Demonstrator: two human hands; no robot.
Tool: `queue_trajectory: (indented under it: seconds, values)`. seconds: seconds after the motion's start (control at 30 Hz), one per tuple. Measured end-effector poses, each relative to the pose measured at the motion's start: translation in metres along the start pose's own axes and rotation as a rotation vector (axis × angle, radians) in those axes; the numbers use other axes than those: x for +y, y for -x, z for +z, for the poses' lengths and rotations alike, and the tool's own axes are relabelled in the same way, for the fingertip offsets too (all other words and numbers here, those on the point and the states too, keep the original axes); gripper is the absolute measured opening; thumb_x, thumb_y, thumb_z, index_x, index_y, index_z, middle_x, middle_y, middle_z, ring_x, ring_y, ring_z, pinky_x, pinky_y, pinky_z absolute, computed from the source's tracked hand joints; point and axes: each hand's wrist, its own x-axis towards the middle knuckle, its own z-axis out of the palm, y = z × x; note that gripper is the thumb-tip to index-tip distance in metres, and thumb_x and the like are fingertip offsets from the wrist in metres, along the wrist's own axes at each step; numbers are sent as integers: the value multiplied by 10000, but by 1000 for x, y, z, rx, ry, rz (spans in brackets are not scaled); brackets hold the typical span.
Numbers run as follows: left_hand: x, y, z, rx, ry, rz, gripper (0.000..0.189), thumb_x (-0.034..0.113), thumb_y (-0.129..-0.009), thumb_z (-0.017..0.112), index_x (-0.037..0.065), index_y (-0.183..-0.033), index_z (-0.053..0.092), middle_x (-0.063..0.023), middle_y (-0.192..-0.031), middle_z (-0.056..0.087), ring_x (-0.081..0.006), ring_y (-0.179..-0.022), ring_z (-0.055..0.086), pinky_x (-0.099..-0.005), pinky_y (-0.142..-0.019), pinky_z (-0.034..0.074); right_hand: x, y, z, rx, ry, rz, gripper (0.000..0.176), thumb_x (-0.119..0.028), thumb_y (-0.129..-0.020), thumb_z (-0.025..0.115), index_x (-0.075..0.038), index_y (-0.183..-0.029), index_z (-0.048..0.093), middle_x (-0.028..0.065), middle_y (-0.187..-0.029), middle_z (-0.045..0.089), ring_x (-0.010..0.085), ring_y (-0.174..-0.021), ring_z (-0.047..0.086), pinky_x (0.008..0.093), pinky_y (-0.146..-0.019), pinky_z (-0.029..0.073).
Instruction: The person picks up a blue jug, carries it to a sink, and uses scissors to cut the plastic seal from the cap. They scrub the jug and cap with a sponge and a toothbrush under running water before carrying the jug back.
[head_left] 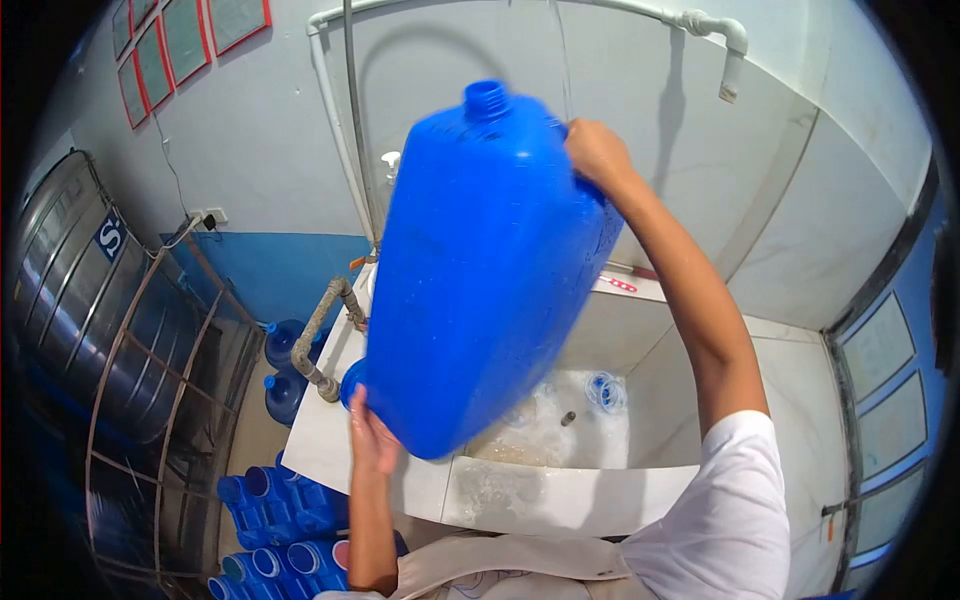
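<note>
A large blue plastic water jug (470,270) is held up in front of me, tilted, its threaded mouth uncapped and facing up. My right hand (597,155) is closed around the handle near its top right. Against the jug's lower left corner my left hand (372,435) supports it, the fingers partly hidden behind the plastic. A round blue object (353,382) shows just behind that hand, mostly covered by the jug. Below the jug is a white tiled basin (640,345) with wet, foamy water on its floor.
In the basin lie a clear and blue round item (605,393) and a short drain pipe (568,418). A pipe with a valve (325,345) rises from the ledge at left. Several blue jugs (285,505) stand on the floor. A steel tank (100,310) is far left; a pink-handled brush (620,284) rests behind.
</note>
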Motion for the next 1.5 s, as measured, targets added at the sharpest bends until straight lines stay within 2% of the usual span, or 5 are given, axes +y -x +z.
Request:
queue_trajectory:
  seconds: [0.13,0.3,1.1,1.43,1.5]
  values:
    - [-23,12,-78,99,-12,-73,379,340,-908,511,77,-1180,515,-59,-1153,571,-178,-1053,550,-339,-890,469,-5,13,31,-152,118,-38,488,-480,-715,643,-14,-850,695,225,-847,658,386,-817,639,450,-746,500]
    - [66,14,3,-36,-144,115,431,388,-923,442,41,-1168,513,-97,-1097,597,-203,-998,594,-345,-853,498,-3,5,2,-9,4,59,500,-486,-721,631,-9,-853,694,238,-829,652,387,-818,638,447,-739,497]
    - [57,37,2,1,-171,6,484,469,-919,413,72,-1178,512,-59,-1154,553,-203,-1048,530,-372,-912,427,-23,9,6,-33,-41,-38,464,-480,-705,669,-27,-798,704,221,-838,660,381,-810,639,453,-711,503]
    - [21,22,-9,75,-164,106,383,389,-945,385,72,-1115,515,-91,-1138,567,-174,-978,578,-322,-827,500,79,38,73,-253,-324,-61,574,-453,-737,645,-30,-1120,578,218,-1084,606,341,-1016,584,400,-866,463]
    - [68,24,31,-419,-180,20,531,449,-940,325,38,-1249,456,-116,-1074,609,-181,-931,606,-290,-739,517,137,67,114,-81,-584,-53,631,-361,-764,648,7,-1243,468,216,-1181,555,285,-1059,561,379,-876,461]
